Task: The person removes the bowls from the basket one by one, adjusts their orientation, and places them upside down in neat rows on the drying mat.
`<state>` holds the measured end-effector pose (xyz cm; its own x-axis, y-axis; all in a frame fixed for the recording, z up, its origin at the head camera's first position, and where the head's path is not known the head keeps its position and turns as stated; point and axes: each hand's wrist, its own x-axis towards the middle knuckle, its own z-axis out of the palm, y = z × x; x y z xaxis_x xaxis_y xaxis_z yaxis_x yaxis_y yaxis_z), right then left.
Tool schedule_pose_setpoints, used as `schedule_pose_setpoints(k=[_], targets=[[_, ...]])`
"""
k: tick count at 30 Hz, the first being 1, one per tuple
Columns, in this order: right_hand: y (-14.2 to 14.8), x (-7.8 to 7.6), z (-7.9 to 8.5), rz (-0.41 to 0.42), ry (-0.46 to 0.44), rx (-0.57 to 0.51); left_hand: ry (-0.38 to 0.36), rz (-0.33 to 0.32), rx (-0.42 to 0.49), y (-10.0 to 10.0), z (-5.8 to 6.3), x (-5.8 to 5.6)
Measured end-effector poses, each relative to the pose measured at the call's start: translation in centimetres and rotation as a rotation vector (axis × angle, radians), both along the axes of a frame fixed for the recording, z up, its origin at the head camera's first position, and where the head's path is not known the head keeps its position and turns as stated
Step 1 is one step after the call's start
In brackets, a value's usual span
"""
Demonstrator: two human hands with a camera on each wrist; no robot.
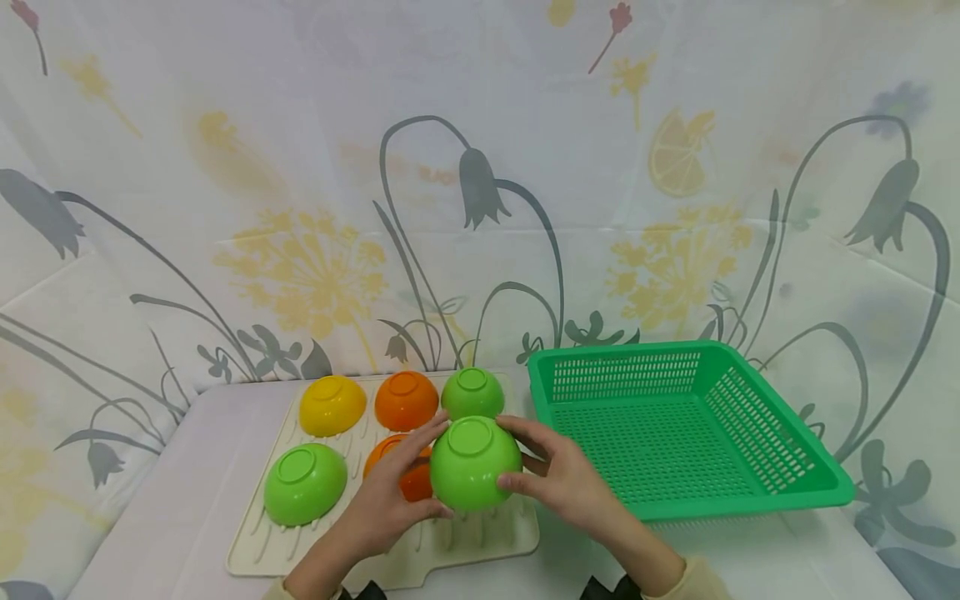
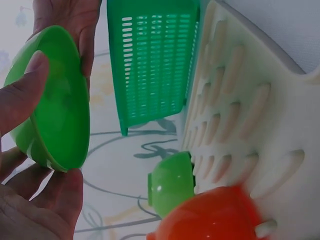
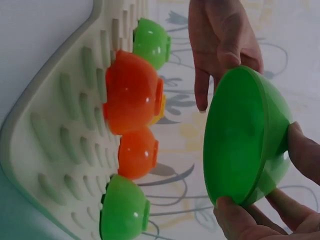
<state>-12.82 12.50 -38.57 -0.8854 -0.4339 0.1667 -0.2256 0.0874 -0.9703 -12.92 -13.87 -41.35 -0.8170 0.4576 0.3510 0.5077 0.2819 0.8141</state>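
Note:
A green bowl (image 1: 476,463) is held upside down above the front of the cream drying rack (image 1: 480,537). My right hand (image 1: 558,475) grips its right side; in the right wrist view the thumb (image 3: 303,152) lies against the outer wall and fingertips are at the rim. My left hand (image 1: 382,496) is at the bowl's left side, its fingers reaching the edge and its thumb stretched out near the rim. Behind the left hand, an orange bowl (image 1: 416,483) is partly hidden. The held bowl's hollow inside (image 2: 65,107) shows in the left wrist view.
Upside down on the rack are also a yellow bowl (image 1: 332,406), another orange bowl (image 1: 407,401), a small green bowl (image 1: 472,392) and a green bowl (image 1: 304,484) at front left. A green plastic basket (image 1: 750,504) stands to the right. Behind hangs a flower-patterned cloth (image 1: 570,100).

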Motion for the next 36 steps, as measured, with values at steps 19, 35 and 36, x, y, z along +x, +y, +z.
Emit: schedule_pose_setpoints(k=[19,35,36], targets=[[-3.6,1.2,-2.1,-0.232,0.108,0.068,0.041,0.082,-0.096,0.5,-0.3,-0.4],[-4.6,1.0,-5.3,-0.381,0.147,0.24,-0.06,0.181,-0.129,2.8,-3.1,-1.1],[-4.6,0.9,-5.4,-0.383,0.136,0.239,-0.063,0.189,-0.133,3.0,-3.2,-1.1]])
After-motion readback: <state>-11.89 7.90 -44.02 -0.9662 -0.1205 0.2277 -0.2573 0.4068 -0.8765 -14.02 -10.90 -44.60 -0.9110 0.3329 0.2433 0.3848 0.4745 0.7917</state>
